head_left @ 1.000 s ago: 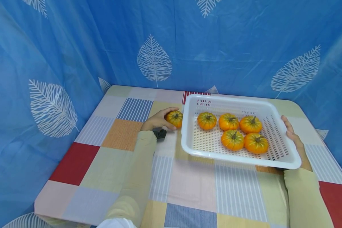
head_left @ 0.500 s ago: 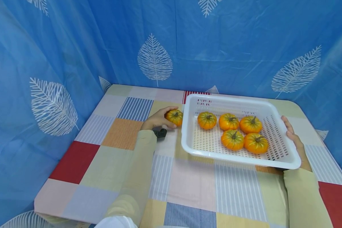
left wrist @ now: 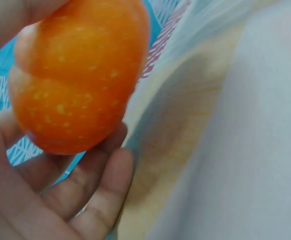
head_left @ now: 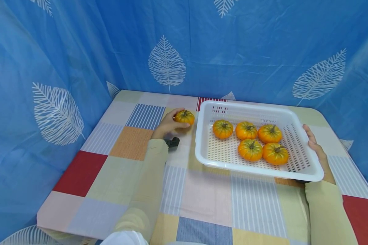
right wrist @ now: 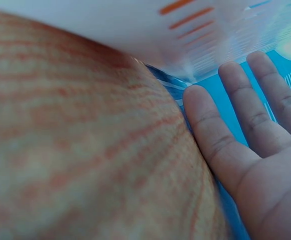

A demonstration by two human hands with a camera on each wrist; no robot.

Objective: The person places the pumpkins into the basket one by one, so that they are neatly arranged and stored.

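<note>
In the head view my left hand [head_left: 166, 126] holds a small orange pumpkin [head_left: 184, 117] between thumb and fingers, left of a white plastic basket [head_left: 257, 173]. The left wrist view has that pumpkin [left wrist: 80, 80] close up, raised off the tablecloth, with a shadow on the cloth beside it. Inside the basket sit several more small pumpkins [head_left: 223, 129] with green-streaked tops. At the basket's right side is my right hand [head_left: 320, 154]. Its fingers [right wrist: 245, 107] are extended along the basket's outer wall in the right wrist view; whether they touch it I cannot tell.
A patchwork-patterned cloth [head_left: 207, 200] covers the table. Blue curtains [head_left: 202, 51] with white leaf prints hang behind it and at both sides. The basket's raised rim stands between the held pumpkin and those inside.
My left hand has lifted the pumpkin from beside the basket and moved it slightly up and left in the head view. The right hand and basket have stayed put.
</note>
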